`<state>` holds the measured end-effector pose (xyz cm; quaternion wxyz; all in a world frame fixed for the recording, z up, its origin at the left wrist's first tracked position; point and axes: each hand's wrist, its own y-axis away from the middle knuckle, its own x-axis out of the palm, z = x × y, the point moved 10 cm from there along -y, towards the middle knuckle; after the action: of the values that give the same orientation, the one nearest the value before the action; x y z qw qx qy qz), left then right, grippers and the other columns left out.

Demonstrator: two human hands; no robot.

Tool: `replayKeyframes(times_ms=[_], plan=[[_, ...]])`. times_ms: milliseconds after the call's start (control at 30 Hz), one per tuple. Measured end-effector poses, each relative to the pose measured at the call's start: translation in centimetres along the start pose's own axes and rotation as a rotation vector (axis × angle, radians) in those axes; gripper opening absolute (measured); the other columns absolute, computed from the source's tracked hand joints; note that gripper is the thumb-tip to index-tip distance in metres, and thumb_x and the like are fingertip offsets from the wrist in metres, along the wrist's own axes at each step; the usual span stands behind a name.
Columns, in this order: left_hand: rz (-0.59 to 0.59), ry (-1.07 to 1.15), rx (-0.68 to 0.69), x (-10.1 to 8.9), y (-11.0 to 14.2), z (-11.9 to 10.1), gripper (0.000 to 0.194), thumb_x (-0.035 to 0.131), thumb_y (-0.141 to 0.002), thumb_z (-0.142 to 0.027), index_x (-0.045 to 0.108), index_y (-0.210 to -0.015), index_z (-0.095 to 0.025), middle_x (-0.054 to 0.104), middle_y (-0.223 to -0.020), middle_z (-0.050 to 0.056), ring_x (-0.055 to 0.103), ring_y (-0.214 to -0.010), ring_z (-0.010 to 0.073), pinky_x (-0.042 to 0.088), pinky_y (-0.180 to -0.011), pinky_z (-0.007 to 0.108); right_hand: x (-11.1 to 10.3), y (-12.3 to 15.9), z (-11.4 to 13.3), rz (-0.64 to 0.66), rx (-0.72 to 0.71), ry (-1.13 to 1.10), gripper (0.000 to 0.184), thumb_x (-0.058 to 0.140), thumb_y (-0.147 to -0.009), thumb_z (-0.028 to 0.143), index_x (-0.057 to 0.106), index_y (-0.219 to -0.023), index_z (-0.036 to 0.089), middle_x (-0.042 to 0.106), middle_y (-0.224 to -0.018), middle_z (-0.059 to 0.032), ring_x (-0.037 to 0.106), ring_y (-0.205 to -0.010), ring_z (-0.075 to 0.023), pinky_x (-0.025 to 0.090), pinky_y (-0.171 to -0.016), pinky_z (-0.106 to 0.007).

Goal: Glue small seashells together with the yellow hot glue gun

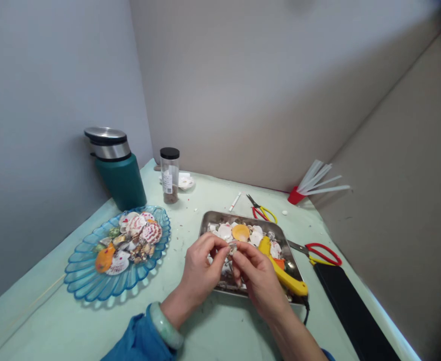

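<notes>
Both hands meet over the near part of a metal tray [209, 216]. Pinched between the fingertips of my left hand [204, 260] and my right hand [257, 271] is a small pale shell-like piece [233, 245]; the fingers partly cover it, so its exact kind is hard to make out. Under and behind them the tray holds white shells, an orange-yellow shell [240, 232] and other small shells. A yellow glue gun [288, 281] lies across the tray's right side, beside my right hand, its black cord hanging over the near edge.
On the left, a blue scalloped plate [78, 281] carries several shells. Behind it stand a teal bottle [120, 180] and a clear jar [170, 175]. Two pairs of scissors [263, 213], a red cup [296, 195] of glue sticks and a black flat object [351, 306] lie toward the right.
</notes>
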<state>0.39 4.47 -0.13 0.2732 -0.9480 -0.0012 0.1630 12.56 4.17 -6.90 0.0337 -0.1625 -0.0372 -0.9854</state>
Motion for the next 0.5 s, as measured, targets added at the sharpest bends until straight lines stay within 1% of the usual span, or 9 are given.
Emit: replayKeyframes(times_ms=[200, 500], plan=[[-0.001, 0.009, -0.005, 0.02, 0.12, 0.14, 0.013, 0.056, -0.085, -0.013, 0.058, -0.072, -0.015, 0.057, -0.072, 0.001, 0.053, -0.065, 0.0121, 0.041, -0.062, 0.023, 0.02, 0.10, -0.11, 0.003, -0.013, -0.006, 0.026, 0.072, -0.078, 0.033, 0.064, -0.098, 0.018, 0.051, -0.059, 0.0060, 0.044, -0.049, -0.0059, 0.038, -0.044, -0.017], [0.016, -0.004, -0.004, 0.12, -0.08, 0.14, 0.013, 0.056, -0.085, -0.013, 0.060, -0.072, -0.015, 0.058, -0.073, 0.002, 0.054, -0.066, 0.0121, 0.042, -0.063, 0.023, -0.07, 0.04, -0.06, -0.020, -0.021, 0.000, 0.028, 0.073, -0.077, 0.033, 0.063, -0.097, 0.018, 0.052, -0.064, 0.0053, 0.046, -0.051, -0.0061, 0.038, -0.043, -0.017]])
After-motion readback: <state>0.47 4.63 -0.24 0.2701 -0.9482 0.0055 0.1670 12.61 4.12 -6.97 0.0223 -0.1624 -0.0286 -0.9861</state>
